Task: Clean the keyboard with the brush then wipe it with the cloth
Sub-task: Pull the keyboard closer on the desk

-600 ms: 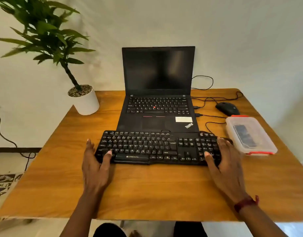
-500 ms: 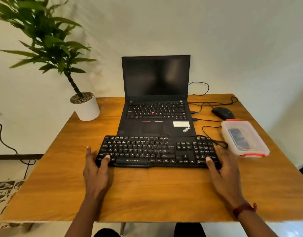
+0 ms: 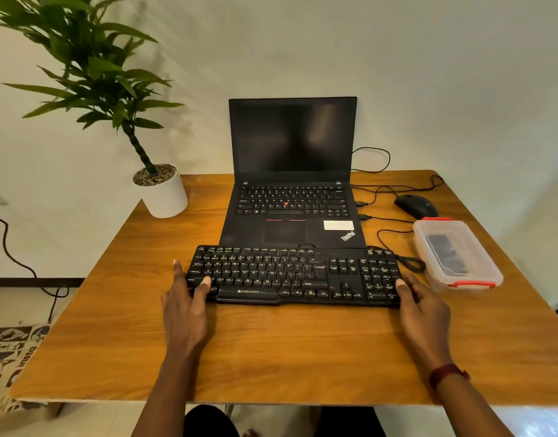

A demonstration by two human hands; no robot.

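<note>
Person, head view. Two forearms, bare up to the lower edge of the view. Left hand [image 3: 183, 313]: fingers [image 3: 178, 279] with short, pale nails. Right hand [image 3: 424, 313]: same nails, and a narrow maroon wristband [image 3: 446, 375] with a small tab at its outer side. Dark garment [image 3: 208, 421] at the bottom edge.

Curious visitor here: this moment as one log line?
left hand: touches black plastic keyboard, left end | right hand: touches right end | brushing: not started
</note>
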